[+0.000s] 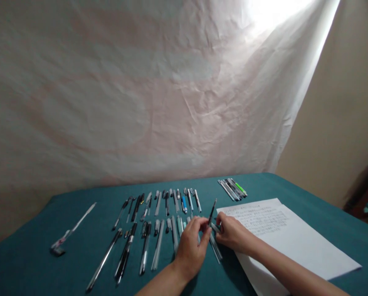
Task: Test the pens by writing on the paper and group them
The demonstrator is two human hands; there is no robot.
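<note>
My left hand [192,240] pinches a slim dark pen [213,210] between thumb and fingertips, its pointed tip tilted up and to the right. Close beside it, my right hand [233,232] has its fingers closed on a small translucent pen piece [215,227]; its exact kind cannot be made out. Clear pen tubes [215,249] lie on the cloth just below both hands. A front row of pens and loose caps, including a clear pen [158,245], runs left of my left hand, which partly hides the row's right end.
A back row of pens includes a blue one [184,203]. A bundle of pens [232,189] with a bright green one lies at the back right. Sheets of handwritten paper [307,242] lie under my right forearm. A long white-stemmed item [75,226] is at the left of the green cloth [26,255].
</note>
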